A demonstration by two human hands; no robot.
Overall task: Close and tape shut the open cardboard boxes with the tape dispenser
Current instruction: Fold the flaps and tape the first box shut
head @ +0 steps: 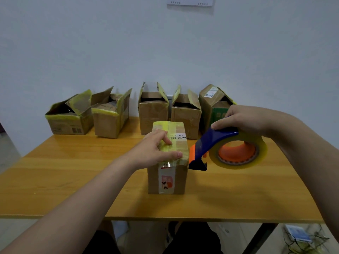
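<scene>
A small closed cardboard box stands in the middle of the wooden table, its top covered in yellowish tape. My left hand rests flat on the box's top, fingers spread, pressing the near edge. My right hand grips a blue and orange tape dispenser with a clear tape roll, held just right of the box, its cutter end near the box's top right corner. Several open cardboard boxes stand in a row along the back: far left box, second box, middle box, fourth box, right box.
A pale wall rises right behind the row of boxes. The table's front edge runs just before my knees. On the floor at the lower right lie cables and a small blue device.
</scene>
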